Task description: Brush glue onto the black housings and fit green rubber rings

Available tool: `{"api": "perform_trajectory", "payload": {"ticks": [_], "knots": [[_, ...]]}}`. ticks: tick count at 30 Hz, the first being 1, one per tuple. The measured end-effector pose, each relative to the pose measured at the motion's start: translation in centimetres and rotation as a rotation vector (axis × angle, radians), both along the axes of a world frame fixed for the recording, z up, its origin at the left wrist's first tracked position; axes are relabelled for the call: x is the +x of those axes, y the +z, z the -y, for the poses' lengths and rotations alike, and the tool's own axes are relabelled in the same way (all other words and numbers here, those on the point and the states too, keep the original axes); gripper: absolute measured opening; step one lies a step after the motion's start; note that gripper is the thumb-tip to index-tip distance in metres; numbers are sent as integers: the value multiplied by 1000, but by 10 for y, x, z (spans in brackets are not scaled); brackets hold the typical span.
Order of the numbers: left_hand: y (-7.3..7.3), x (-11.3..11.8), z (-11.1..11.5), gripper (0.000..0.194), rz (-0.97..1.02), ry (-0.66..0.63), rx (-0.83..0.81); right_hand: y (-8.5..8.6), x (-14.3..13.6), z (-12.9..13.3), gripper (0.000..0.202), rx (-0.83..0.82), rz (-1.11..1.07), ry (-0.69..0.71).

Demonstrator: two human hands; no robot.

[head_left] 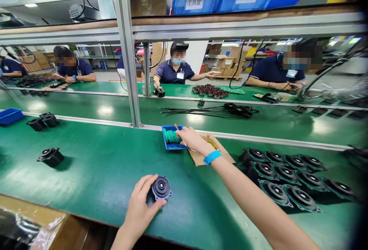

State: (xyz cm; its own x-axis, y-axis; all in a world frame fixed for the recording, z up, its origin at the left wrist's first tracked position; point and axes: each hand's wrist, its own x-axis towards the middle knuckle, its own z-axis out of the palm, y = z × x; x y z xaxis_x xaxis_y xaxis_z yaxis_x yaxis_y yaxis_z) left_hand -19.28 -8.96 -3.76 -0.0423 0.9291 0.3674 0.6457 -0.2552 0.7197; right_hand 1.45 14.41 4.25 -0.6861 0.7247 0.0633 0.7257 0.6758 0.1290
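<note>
My left hand (pixel 143 200) has its thumb and fingers around the left side of a black round motor-like part (pixel 161 188) standing on the green table. Farther forward, my right hand (pixel 192 138), with a blue band at the wrist, reaches over a small blue tray (pixel 175 147). Green rings or cords (pixel 171 136) lie in that tray. An orange-tipped thin tool (pixel 176 126) sticks out from my right fingers; their tips are partly hidden at the green cords. Beneath my right wrist is a piece of brown cardboard (pixel 198 159) with a yellow item on it.
Several black parts with green rings (pixel 284 173) stand at the right. More black parts (pixel 51 157) are at the left, near a blue bin (pixel 10 116). A metal post (pixel 129 58) rises beyond the tray. People sit across the green conveyor (pixel 149 108), where black cables lie.
</note>
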Motion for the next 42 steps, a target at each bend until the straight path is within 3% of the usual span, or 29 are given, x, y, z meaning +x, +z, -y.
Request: {"api": "perform_trajectory", "payload": {"ticks": [4,10,15,18,22,28,32,37,42], "knots": [[0,2,1,48,34,2,22,-3,-8,-3,14,-13,9,40],[0,2,1,51,46,-7,9,-7,-13,-8,15,27,-123,-33],[4,5,2,52,124,-16,-28,8,0,16,14,123,-324,-151],[3,7,2,54,171,3,-57,12,5,35,12,103,-406,-147],[1,7,2,53,197,13,-71,2,4,35,8,33,-403,-110],[0,8,3,50,190,16,-56,-23,-6,6,17,9,-311,-108],[2,8,3,50,188,13,-54,-30,-16,-6,15,-27,-277,-68],[2,9,3,53,225,22,-85,-16,-12,-1,14,-70,-333,-60],[-4,12,3,61,363,24,-95,16,0,38,10,-117,-601,-41]]}}
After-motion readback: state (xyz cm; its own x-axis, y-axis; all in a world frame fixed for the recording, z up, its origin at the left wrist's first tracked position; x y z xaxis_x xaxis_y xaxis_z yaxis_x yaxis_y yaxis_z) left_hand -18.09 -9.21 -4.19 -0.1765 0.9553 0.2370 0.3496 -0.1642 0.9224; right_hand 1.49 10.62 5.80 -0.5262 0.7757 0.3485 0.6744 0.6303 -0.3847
